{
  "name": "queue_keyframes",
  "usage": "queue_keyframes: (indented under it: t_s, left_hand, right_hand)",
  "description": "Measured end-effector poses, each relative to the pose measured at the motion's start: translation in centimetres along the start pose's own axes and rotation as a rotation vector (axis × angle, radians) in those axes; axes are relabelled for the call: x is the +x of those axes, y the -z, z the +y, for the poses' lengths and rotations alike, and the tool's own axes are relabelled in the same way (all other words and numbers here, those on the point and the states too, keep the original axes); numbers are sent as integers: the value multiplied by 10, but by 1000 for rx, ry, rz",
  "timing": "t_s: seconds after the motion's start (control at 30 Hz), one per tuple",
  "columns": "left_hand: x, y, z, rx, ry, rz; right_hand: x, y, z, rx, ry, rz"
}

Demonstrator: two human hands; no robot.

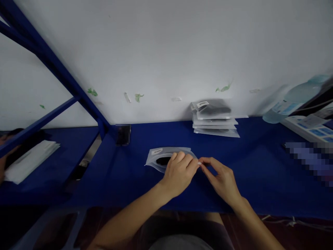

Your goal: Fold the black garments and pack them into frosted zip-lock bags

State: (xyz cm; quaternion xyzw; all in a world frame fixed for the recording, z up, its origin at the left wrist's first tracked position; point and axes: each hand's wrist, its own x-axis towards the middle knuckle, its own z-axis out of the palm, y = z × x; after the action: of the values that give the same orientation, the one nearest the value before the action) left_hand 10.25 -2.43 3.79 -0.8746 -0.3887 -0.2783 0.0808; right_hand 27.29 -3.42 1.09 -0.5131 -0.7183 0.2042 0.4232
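A frosted plastic zip bag [153, 161] lies on the blue table, its mouth gaping and something black [163, 161] showing inside. A white label with print is at its upper left. Across the bag's right part, my left hand [179, 173] is closed, with its fingers curled over the edge; the fingertips are partly hidden. My right hand [221, 177] pinches the small white end of the bag's zip edge between thumb and fingers, right beside the left hand.
Similar filled bags [215, 119] are stacked by the wall. A dark phone-like object [123, 135] lies at the back left. On the right stand a large plastic bottle [291, 100] and a white box [309, 128]. Beyond the blue frame [65, 76], a person's hand is near white bags [32, 161].
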Motion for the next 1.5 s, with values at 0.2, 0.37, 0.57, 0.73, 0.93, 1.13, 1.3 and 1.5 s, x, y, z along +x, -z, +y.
queue_keyframes:
  t_s: [0.2, 0.37, 0.57, 0.73, 0.93, 1.13, 1.3, 1.5]
  left_hand:
    - [-7, 0, -8, -13, -65, -16]
    - [-38, 10, -32, 25, -67, -6]
    - [-87, 29, -67, 118, -19, 88]
    - [-110, 35, -77, 146, 64, -25]
    - [-109, 39, -80, -69, 311, -170]
    - [-83, 33, -87, -84, 403, -127]
    - [-73, 10, -88, 0, 463, -139]
    - [-79, -3, -98, -76, 654, -199]
  right_hand:
    - [-3, -1, -1, -51, -2, 8]
    - [-2, -2, 2, -112, -17, 10]
    - [-3, 2, 17, -155, 1, 53]
    - [-6, 4, 26, -130, 0, 22]
    - [-8, 9, 36, -61, -128, -129]
    - [10, 11, 44, -141, -306, -43]
    - [24, -5, 34, -261, -383, -152]
    - [27, -21, 27, -357, -399, -161]
